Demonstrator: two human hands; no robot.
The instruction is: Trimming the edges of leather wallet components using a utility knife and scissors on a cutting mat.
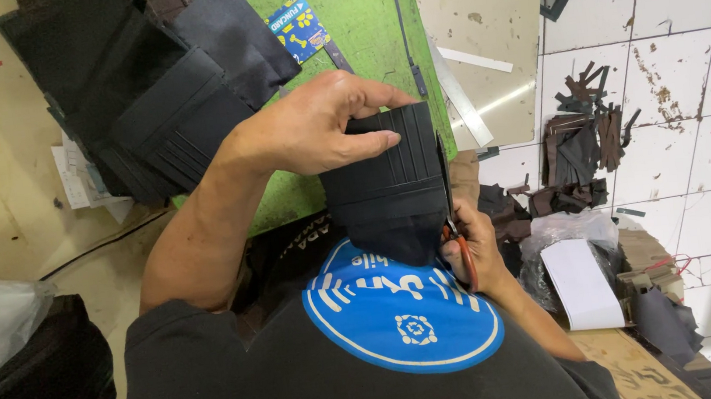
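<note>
The left hand [317,129] holds a black pleated leather piece [393,178] by its top left corner, thumb along the front and fingers curled over the upper edge, so its grip is closed on the piece. The piece stands upright in the middle of the scene, above the person's lap and in front of the green mat [356,32]. The right hand [475,244] sits low at the piece's right edge, its grip closed around red-handled scissors [454,215] whose dark blades run up along that edge, touching or just beside it. On the far left a stack of black leather panels [141,90] lies partly on the mat, with a small blue card [298,28] near it. A metal ruler [461,100] lies just right of the mat. Further right, brown scraps [582,136] are scattered on the white tiled floor [693,58], and a white sheet [583,283] lies nearer.
</note>
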